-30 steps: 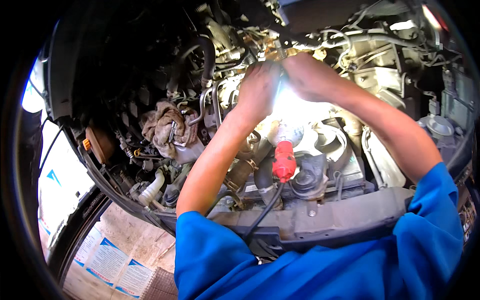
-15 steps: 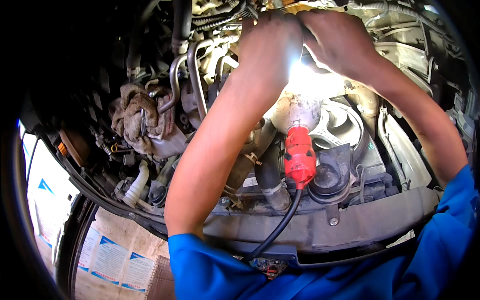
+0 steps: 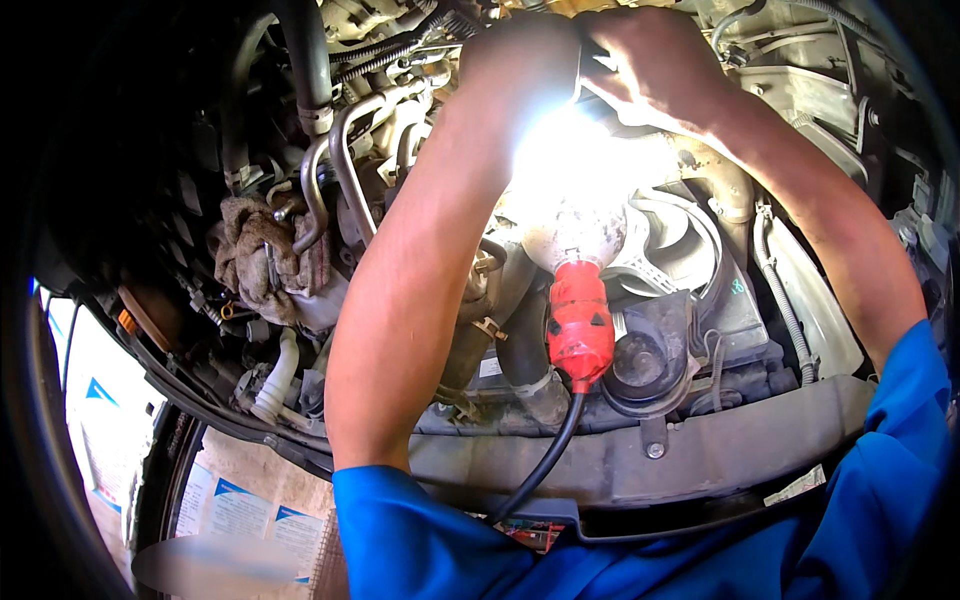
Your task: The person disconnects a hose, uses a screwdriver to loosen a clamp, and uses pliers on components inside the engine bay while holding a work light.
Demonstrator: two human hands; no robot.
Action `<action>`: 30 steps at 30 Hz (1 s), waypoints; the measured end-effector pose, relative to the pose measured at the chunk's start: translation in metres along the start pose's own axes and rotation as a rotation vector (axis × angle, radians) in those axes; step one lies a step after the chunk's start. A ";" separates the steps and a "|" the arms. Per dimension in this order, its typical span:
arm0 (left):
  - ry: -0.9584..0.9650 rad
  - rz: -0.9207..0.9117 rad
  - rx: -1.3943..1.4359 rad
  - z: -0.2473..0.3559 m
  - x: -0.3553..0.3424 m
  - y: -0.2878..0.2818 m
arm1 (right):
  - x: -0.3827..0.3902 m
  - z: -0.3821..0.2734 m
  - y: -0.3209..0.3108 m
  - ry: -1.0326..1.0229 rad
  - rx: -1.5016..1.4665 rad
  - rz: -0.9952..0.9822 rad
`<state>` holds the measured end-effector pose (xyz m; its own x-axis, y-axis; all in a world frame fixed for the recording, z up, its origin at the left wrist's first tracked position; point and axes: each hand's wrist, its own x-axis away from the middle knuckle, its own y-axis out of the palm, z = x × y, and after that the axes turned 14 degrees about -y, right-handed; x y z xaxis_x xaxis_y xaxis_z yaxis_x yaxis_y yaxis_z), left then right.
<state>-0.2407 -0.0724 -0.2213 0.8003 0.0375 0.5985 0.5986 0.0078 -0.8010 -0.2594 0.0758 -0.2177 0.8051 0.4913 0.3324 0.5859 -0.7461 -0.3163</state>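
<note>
My left hand [image 3: 519, 55] and my right hand [image 3: 655, 62] meet deep in the engine bay at the top of the head view. The left one's fingers point away from me and are hidden behind its back. The right one's fingers curl inward beside it; what they hold is hidden. Just below both hands a glaring work lamp [image 3: 573, 226], with a red taped handle [image 3: 580, 324] and black cable [image 3: 544, 465], rests among the engine parts, washing out the area around it.
A crumpled brown rag [image 3: 259, 256] lies among metal pipes [image 3: 348, 167] and hoses on the left. A white ribbed hose [image 3: 281, 372] sits lower left. The front crossmember [image 3: 730, 450] runs across below, near my blue sleeves. Paper sheets [image 3: 230, 505] show at lower left.
The view has shifted closer, so my forearms look larger and my hands sit higher in it. Both hands stay together beyond the lamp, moving slightly; the lamp's glare has spread.
</note>
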 end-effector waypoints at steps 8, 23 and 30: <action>0.024 -0.001 0.078 0.002 -0.005 0.004 | -0.012 0.051 -0.007 -0.623 0.756 -0.096; 0.096 0.008 0.276 0.001 -0.012 0.016 | -0.018 0.056 -0.017 -0.631 0.433 -0.085; 0.149 0.023 0.462 -0.004 -0.014 0.024 | -0.013 0.036 -0.023 -0.343 0.289 -0.160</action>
<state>-0.2375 -0.0769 -0.2494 0.8295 -0.1009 0.5493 0.5298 0.4531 -0.7169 -0.2801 0.1030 -0.2468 0.6580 0.7464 0.1000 0.6677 -0.5168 -0.5358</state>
